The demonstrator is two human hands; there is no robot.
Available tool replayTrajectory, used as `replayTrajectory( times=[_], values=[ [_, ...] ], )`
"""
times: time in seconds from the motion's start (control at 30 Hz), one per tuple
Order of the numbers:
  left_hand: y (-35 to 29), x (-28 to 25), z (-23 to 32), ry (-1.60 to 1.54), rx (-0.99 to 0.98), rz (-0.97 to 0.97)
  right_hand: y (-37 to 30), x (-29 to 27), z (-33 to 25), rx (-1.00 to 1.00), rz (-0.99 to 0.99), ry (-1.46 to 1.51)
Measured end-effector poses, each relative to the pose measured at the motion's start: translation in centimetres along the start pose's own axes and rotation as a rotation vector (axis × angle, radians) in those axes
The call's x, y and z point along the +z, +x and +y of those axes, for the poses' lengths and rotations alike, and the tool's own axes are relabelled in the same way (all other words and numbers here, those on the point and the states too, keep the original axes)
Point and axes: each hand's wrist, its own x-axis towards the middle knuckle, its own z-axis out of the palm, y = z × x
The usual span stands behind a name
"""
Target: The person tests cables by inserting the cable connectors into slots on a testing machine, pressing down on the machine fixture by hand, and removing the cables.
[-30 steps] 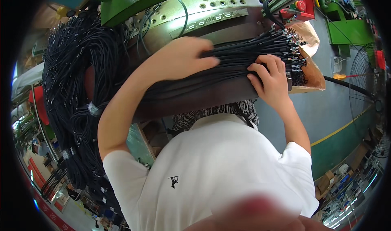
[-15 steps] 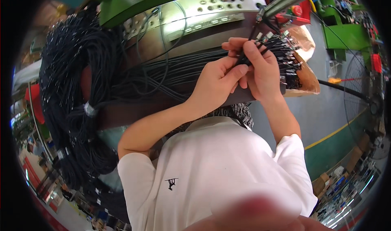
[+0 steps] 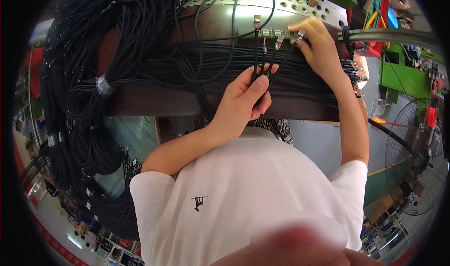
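Note:
My left hand [image 3: 241, 99] is closed around a black cable [image 3: 256, 50] that splits into several thin branches, their tips pointing away from me. Small metal connectors with bits of coloured wire sit on some of the tips. My right hand [image 3: 321, 52] pinches another branch by its silvery connector [image 3: 300, 34], to the right of the others. Beneath both hands, a thick row of black cables [image 3: 211, 59] lies along the brown bench [image 3: 150, 99].
A large tied bundle of black cables [image 3: 136, 22] hangs at the left. Beyond my hands stands a metal panel [image 3: 220, 12] with holes and sockets. A metal bar [image 3: 398, 35] juts in at the right, above a black fan [image 3: 417, 160].
My hands have moved apart. The left one keeps the cable, its branches now fanned out, while the right has moved right and farther out with one connector. The view has shifted too.

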Motion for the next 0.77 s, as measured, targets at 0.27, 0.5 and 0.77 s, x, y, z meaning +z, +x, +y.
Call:
replayTrajectory(
  times=[0.27,0.5,0.77],
  values=[
    [0.2,-0.3,-0.5,-0.032,0.034,0.034,0.0,-0.7,-5.4,-0.085,0.237,-0.223],
    [-0.1,-1.3,-0.1,-0.081,0.149,0.170,0.2,1.5,-5.9,-0.007,0.206,0.025],
    [-0.7,-1.9,0.9,-0.057,0.109,0.007,0.5,0.7,-4.3,-0.263,0.074,-0.191]
  ],
)
